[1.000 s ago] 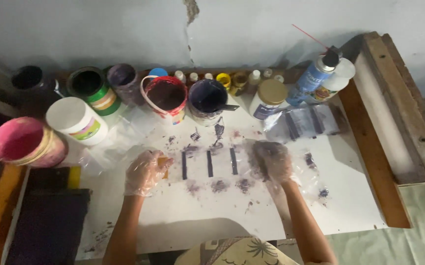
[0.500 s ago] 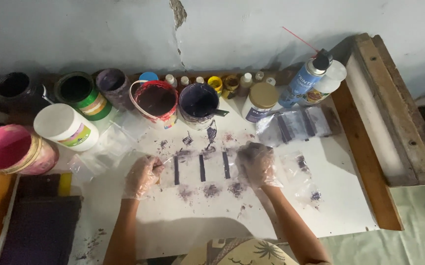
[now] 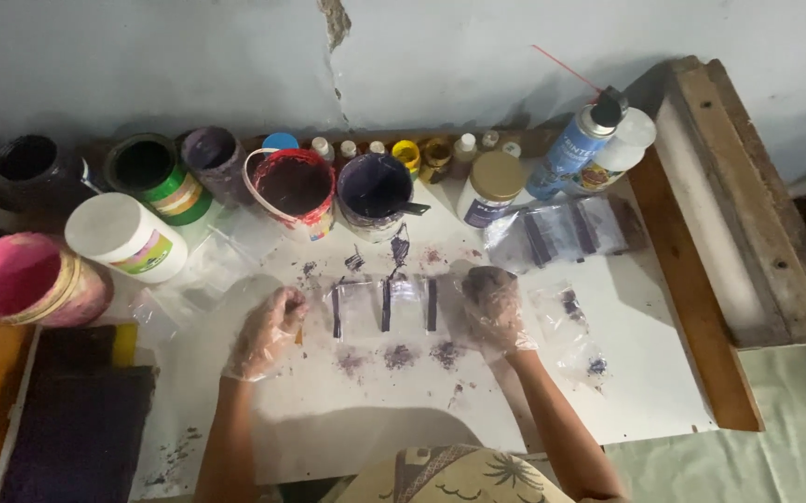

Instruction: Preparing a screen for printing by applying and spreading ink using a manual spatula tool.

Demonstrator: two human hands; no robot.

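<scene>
Both hands wear clear plastic gloves. My left hand is curled into a loose fist on the white tabletop, left of a row of small clear plastic bags with dark purple strips. Whether it pinches anything I cannot tell. My right hand rests on the right end of that row, fingers bent over a bag. Small piles of purple powder lie just below the bags.
Along the wall stand several paint tubs: a pink one, a white-lidded one, a red-rimmed one, a purple one. A blue spray can, more filled bags and a wooden frame are at right.
The view has shifted slightly, so everything sits a bit lower and leftward. Both hands stay by the row of bags; the right hand has drawn closer to the rightmost bag.
</scene>
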